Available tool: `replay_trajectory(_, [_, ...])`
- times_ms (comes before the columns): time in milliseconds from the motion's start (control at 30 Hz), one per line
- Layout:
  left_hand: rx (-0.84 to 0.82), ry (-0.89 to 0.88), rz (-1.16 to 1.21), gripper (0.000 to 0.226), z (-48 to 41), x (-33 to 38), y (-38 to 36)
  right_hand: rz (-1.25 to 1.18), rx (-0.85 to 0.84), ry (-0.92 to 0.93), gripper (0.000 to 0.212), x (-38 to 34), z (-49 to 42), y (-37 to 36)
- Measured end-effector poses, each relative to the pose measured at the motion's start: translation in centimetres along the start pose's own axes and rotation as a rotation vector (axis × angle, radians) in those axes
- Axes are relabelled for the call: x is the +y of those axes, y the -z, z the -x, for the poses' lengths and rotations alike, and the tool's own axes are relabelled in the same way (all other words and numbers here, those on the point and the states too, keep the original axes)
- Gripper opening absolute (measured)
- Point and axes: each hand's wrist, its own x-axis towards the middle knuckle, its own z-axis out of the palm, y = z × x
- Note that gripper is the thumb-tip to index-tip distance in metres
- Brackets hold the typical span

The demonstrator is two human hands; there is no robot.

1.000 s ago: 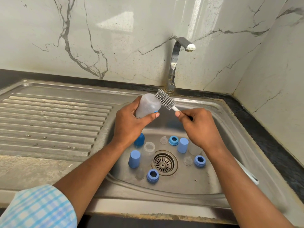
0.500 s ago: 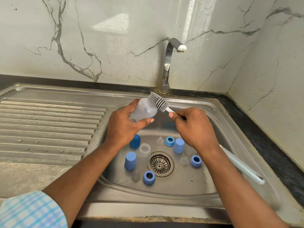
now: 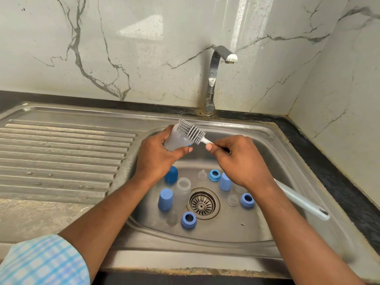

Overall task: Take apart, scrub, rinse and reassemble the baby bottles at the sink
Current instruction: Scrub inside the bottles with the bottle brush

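Note:
My left hand [image 3: 158, 153] grips a translucent baby bottle body [image 3: 176, 138] above the sink basin. My right hand [image 3: 240, 159] holds the bottle brush by its shaft; the grey bristle head [image 3: 190, 131] lies against the bottle's outer side, and the pale blue handle [image 3: 302, 202] sticks out past my wrist. On the basin floor lie blue caps [image 3: 165, 199], blue collar rings [image 3: 188, 220], clear nipples [image 3: 232, 200] and another clear bottle body [image 3: 183, 188] standing upright.
The drain strainer [image 3: 202, 203] sits in the middle of the steel sink [image 3: 226, 239]. The tap [image 3: 214, 79] rises behind the basin; no water runs from it. A ribbed draining board [image 3: 61, 153] lies to the left, marble walls behind and to the right.
The brush head has slid further along the bottle's outside, toward its far end. Both hands stay above the basin; the view has shifted slightly.

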Motion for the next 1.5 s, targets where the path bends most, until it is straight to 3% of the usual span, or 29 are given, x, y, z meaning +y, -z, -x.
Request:
replay_trajectory(133, [-0.028, -0.057, -0.115, 0.071, 0.4, 0.6, -0.4, 0.056, 0.076, -0.077, 0.034, 0.7, -0.4, 0.0])
replay_trajectory(333, [0.005, -0.004, -0.156, 0.078, 0.0, 0.0, -0.1, 0.008, -0.044, 0.017, 0.028, 0.1, -0.1, 0.1])
replay_trajectory(500, [-0.021, -0.049, -0.166, 0.075, 0.5, 0.8, -0.6, 0.050, 0.064, -0.043, 0.038, 0.9, -0.6, 0.1])
replay_trajectory(667, [-0.041, 0.105, 0.085, 0.052, 0.2, 0.0, 0.0, -0.019, -0.069, 0.007, 0.046, 0.3, -0.1, 0.5])
replay_trajectory(767, [-0.058, 0.194, 0.217, 0.043, 0.5, 0.3, -0.5, 0.007, -0.014, -0.039, 0.043, 0.7, -0.3, 0.4])
replay_trajectory(933, [-0.080, 0.199, 0.260, 0.051, 0.5, 0.5, -1.1, 0.033, 0.024, -0.047, 0.044, 1.4, -0.4, 0.6])
replay_trajectory(1067, [-0.003, 0.233, 0.358, 0.028, 0.0, 0.4, -0.1, -0.100, -0.086, -0.010, 0.046, 0.8, -0.3, 0.7])
replay_trajectory(1200, [0.011, 0.231, 0.449, 0.023, -0.1, 0.8, 0.0, 0.098, -0.030, -0.082, 0.045, 1.7, -0.4, 0.9])
replay_trajectory(1333, [0.028, 0.248, 0.405, 0.036, -0.5, 0.8, -0.1, 0.101, 0.024, -0.115, 0.043, 2.4, -0.6, 1.0])
replay_trajectory(1500, [-0.052, 0.451, 0.457, 0.048, -1.2, -0.3, 0.3, 0.072, 0.024, -0.107, 0.038, 1.8, -0.6, 0.8])
